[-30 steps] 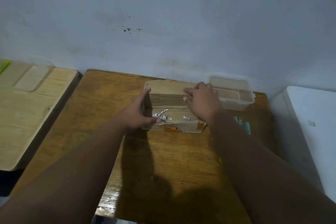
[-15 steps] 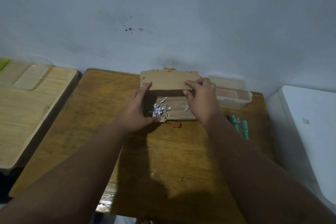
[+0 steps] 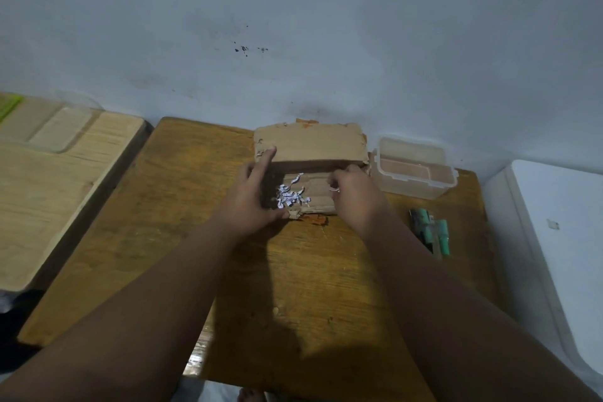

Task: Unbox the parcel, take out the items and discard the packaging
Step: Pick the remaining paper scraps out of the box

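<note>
both forearms reached in from the near edge of the desk (image 3: pixel 156 206) toward the parcel (image 3: pixel 310 192), which sat at the far middle of the desk, close to the wall (image 3: pixel 293 26). left hand (image 3: pixel 253 197) was spread wide, thumb on the near-left corner of the box, index finger up against the left edge of the lid flap (image 3: pixel 310 143). right hand (image 3: pixel 354 196) was curled over the right side of the opening, fingers tucked in under the flap; couldn't tell whether it had hold of anything inside.

change over the last second: the flap went from lying nearly flat over the top to standing up and leaning back toward the wall. that exposed the inside, with white shredded paper (image 3: pixel 290 196) showing on the left of the opening. torn orange tape (image 3: pixel 315 219) hung at the near bottom edge.

my read: opening step was basically done, item removal not started. contents under the shreds weren't visible.

right of the box: clear plastic container (image 3: pixel 414 170) just beside it, green markers (image 3: pixel 432 232) nearer, apart from it.
</note>
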